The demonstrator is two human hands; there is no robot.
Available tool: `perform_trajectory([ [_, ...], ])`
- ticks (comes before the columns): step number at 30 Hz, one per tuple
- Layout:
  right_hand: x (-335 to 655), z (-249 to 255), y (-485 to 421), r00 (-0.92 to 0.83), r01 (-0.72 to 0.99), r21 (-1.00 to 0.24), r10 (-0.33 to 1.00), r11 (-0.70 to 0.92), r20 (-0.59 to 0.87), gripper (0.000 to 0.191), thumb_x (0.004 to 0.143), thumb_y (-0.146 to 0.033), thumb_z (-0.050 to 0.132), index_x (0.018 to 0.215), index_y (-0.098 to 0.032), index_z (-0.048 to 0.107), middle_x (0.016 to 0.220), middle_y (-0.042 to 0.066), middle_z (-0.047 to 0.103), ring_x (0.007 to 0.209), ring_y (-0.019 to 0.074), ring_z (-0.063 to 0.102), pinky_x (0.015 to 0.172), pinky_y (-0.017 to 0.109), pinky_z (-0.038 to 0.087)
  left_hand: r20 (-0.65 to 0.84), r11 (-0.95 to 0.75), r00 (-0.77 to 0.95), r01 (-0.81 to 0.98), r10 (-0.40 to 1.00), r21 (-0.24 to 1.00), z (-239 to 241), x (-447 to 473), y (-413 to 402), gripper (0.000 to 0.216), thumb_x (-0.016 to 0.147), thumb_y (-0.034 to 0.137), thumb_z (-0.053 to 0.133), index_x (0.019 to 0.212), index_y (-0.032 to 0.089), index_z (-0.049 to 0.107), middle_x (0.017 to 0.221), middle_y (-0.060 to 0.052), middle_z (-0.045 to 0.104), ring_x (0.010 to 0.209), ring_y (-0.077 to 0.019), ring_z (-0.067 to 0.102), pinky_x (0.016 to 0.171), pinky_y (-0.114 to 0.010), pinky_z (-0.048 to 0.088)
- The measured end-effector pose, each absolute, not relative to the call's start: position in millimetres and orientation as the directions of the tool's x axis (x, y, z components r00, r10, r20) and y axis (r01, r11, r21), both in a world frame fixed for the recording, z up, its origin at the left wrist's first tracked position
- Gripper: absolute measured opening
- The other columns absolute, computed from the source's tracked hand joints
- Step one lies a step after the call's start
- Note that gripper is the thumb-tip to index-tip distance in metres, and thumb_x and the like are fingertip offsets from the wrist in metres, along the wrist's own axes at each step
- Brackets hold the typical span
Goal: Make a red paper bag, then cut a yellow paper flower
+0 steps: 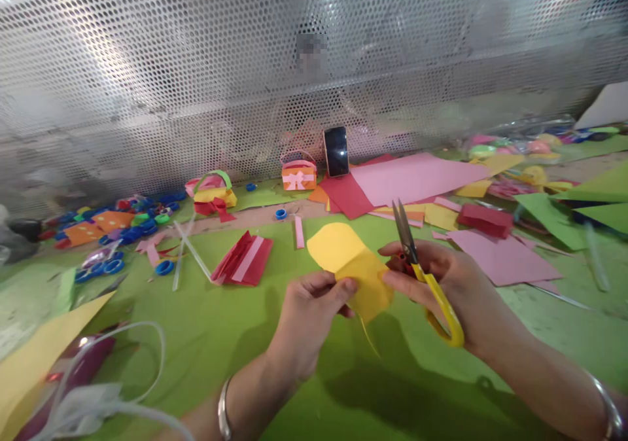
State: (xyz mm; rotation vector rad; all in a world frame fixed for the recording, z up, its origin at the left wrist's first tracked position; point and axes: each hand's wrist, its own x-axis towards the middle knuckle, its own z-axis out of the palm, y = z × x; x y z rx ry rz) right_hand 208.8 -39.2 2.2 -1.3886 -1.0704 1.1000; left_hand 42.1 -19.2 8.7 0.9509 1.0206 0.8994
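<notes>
Between my hands is a yellow sheet (pixel 336 245) of paper or thin foam, folded across its middle, with a rounded far end and a thin strip hanging below. My left hand (pixel 316 310) pinches its near left side between thumb and fingers. Scissors (pixel 426 284) with yellow handles rest in my right hand (pixel 451 290), blades pointing up and away. The thumb and a finger of that same hand also touch the sheet's right edge. A folded red piece (pixel 248 258) with a pink stripe lies on the green mat (pixel 196 330) beyond my left hand.
A phone (pixel 336 152) leans on the perforated metal panel (pixel 245 88). Two small craft bags, one orange (pixel 299 178) and one yellow (pixel 214 195), stand nearby. Pink sheets (pixel 417 176) and scraps lie right. Blue caps (pixel 164 267), clear sticks and a purple corded tool (pixel 73 375) are left.
</notes>
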Motion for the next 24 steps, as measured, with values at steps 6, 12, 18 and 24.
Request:
perform_trajectory([
  [6,212.4,1.3,-38.6,0.184,0.097,-0.992,0.981,-0.085,-0.066,0.036,0.062,-0.042,0.076,0.091,-0.022,0.065,0.071,0.000,0.064,0.061,0.0147,0.058,0.053,0.024,0.046,-0.308,0.355,0.299,-0.115,0.903,0.928,5.9,40.8,-17.8,0.009,0.061,0.021,0.077,0.063,0.013,0.072,0.063,-0.003,0.068,0.051,-0.0070,0.053,0.047,-0.017,0.045],
  [12,209.4,5.2,-45.7,0.091,0.230,-0.964,0.989,-0.134,-0.116,0.041,0.069,-0.050,0.068,0.098,-0.021,0.070,0.063,-0.001,0.059,0.055,0.0134,0.051,0.050,0.024,0.044,-0.276,0.309,0.142,-0.484,0.951,0.818,8.8,35.2,-8.2,0.016,0.057,0.019,0.081,0.070,0.015,0.073,0.074,-0.001,0.071,0.063,-0.0076,0.061,0.060,-0.017,0.052],
  [18,206.6,1.5,-49.2,-0.082,0.439,-0.898,0.997,0.025,-0.013,0.043,0.064,-0.040,0.072,0.104,-0.024,0.070,0.063,-0.002,0.057,0.055,0.0144,0.051,0.049,0.024,0.045,-0.248,0.252,0.088,-0.587,0.965,0.770,15.0,29.9,-6.9,0.018,0.058,0.014,0.080,0.074,0.016,0.071,0.076,0.001,0.071,0.062,-0.0053,0.062,0.055,-0.012,0.051],
  [24,203.4,-5.7,-49.3,-0.153,0.495,-0.864,0.988,0.087,0.012,0.051,0.066,-0.037,0.072,0.115,-0.024,0.064,0.076,0.002,0.062,0.074,0.0227,0.058,0.061,0.030,0.049,-0.251,0.259,0.102,-0.619,0.963,0.742,14.4,32.5,-9.3,0.018,0.061,0.011,0.078,0.076,0.016,0.070,0.075,0.002,0.071,0.063,-0.0064,0.064,0.060,-0.015,0.054],
])
